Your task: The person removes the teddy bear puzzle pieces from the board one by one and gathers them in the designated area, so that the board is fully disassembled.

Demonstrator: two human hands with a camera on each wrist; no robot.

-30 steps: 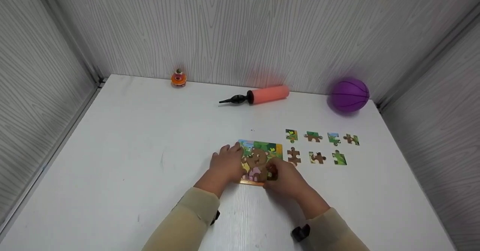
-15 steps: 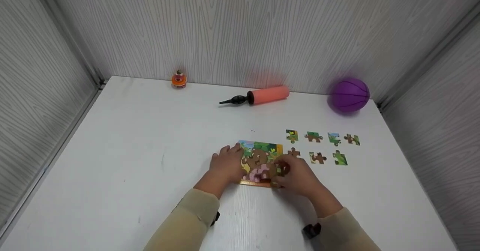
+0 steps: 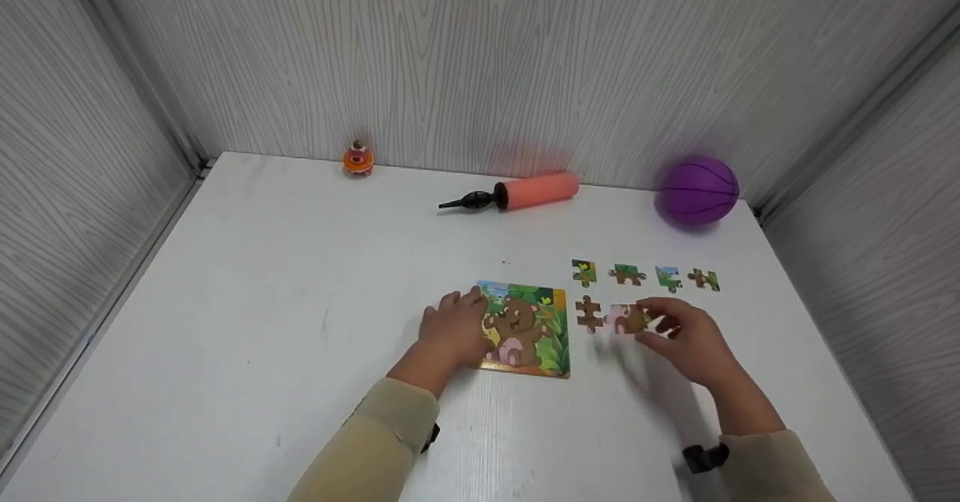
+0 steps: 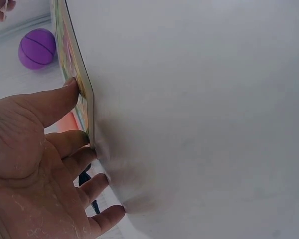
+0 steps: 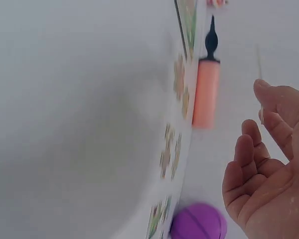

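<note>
A square puzzle board [image 3: 529, 326] with a brown bear picture lies flat on the table. My left hand [image 3: 454, 328] rests at its left side, fingers spread; in the left wrist view the thumb [image 4: 65, 102] touches the board's edge and the other fingertips reach down to the tabletop. Right of the board, my right hand [image 3: 694, 344] pinches a pink and brown puzzle piece [image 3: 624, 320] between thumb and fingers, raised over the table. The right wrist view shows this piece [image 5: 260, 64] edge-on, with the remaining fingers curled loosely below.
Several loose puzzle pieces [image 3: 627, 274] lie in rows to the right; the held piece and right hand cover part of the nearer row. Along the back stand a small orange toy figure [image 3: 358, 158], a coral hand pump [image 3: 536, 191] and a purple ball [image 3: 700, 190].
My right hand has lifted the pink and brown puzzle piece off the board's lower right and carried it right, over the nearer row of pieces. The left hand has stayed in place.
</note>
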